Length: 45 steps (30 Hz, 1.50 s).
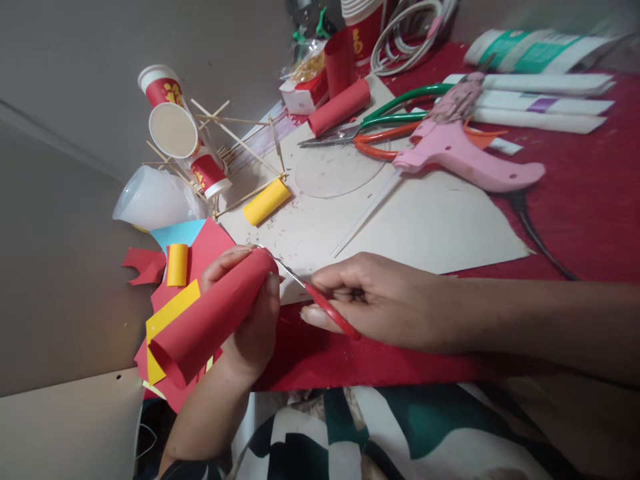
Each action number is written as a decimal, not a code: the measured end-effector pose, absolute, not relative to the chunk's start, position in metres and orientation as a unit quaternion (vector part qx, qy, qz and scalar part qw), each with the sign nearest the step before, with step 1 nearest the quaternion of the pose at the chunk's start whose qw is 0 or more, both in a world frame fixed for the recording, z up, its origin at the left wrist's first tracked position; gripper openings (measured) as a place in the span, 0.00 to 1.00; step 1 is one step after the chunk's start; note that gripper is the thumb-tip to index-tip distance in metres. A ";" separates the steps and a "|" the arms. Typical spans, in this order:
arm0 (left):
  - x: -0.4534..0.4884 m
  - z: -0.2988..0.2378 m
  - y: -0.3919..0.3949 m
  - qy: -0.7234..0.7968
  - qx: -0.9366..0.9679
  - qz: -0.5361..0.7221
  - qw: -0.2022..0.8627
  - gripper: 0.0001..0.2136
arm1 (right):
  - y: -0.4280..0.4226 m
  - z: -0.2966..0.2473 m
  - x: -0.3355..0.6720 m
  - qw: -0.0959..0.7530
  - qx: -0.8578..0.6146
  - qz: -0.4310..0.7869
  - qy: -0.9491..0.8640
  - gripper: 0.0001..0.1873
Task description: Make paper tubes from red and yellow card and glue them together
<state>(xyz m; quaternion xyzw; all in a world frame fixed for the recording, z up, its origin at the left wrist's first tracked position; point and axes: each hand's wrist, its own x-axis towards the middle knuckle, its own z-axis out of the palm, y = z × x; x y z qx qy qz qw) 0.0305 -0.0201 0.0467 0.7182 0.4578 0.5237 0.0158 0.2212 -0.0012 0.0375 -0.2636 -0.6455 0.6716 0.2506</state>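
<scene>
My left hand [255,333] is closed around a red paper tube [210,313], which lies tilted with its near end pointing down and left. In my right hand [370,300] is a pair of scissors with red handles [330,310]. The metal blades reach the far end of the tube, where the tips are partly hidden by the paper. Below my left hand are red paper sheets [215,233] and a yellow paper strip [173,317]. A small yellow tube [177,265] rests on the red paper, and another yellow tube [267,201] lies on the white board.
A pink glue gun [450,150] with a glue stick lies on the white board [425,227], beside green-handled scissors [400,110] and orange-handled ones [375,143]. Wooden sticks form a frame [245,143] next to paper cups [173,130]. Red tubes [340,107] and a coiled cable [407,40] stand behind.
</scene>
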 end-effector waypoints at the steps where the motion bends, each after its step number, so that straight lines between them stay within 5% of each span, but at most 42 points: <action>1: 0.030 0.048 -0.020 0.455 0.724 0.519 0.008 0.13 | -0.001 0.037 0.221 0.251 -0.276 0.650 -0.662 0.17; 7: 0.029 0.053 -0.020 0.476 0.738 0.478 -0.024 0.15 | 0.000 0.036 0.221 0.233 -0.330 0.572 -0.713 0.18; 18: 0.026 0.044 -0.007 0.486 0.647 0.576 0.112 0.09 | -0.004 0.042 0.221 0.182 -0.347 0.615 -0.684 0.25; 25: 0.023 0.043 -0.008 0.521 0.592 0.574 0.222 0.12 | -0.002 0.043 0.221 0.208 -0.368 0.532 -0.734 0.19; 45: 0.021 0.043 -0.011 0.485 0.677 0.532 0.150 0.09 | -0.002 0.031 0.220 0.237 -0.341 0.525 -0.743 0.20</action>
